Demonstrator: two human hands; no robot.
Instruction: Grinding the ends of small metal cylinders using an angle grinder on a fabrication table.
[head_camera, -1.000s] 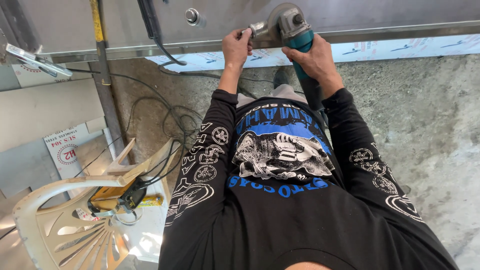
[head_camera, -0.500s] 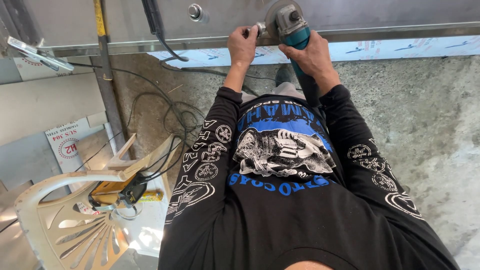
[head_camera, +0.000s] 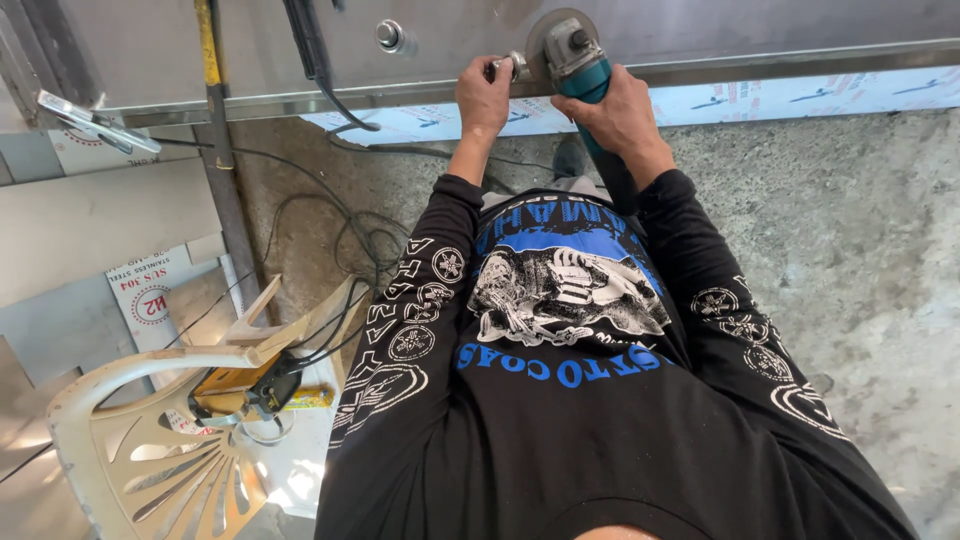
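A teal angle grinder (head_camera: 575, 55) with a grey guard rests against the edge of a long stainless steel sheet (head_camera: 700, 30) at the top of the head view. My right hand (head_camera: 620, 115) is wrapped around the grinder's teal body. My left hand (head_camera: 483, 95) grips the grinder's side handle, just left of the disc. Both arms wear black sleeves with white prints and reach forward over my black and blue shirt.
A cream plastic chair (head_camera: 150, 440) stands lower left with a yellow tool (head_camera: 240, 385) and cables on it. Black cables (head_camera: 360, 230) trail over the concrete floor (head_camera: 850, 250). A yellow-topped metal post (head_camera: 220, 150) and steel sheets (head_camera: 100, 230) stand at left.
The view has drifted slightly right and down, so the grinder and hands sit a little higher in frame. Both hands keep the same grip on the grinder.
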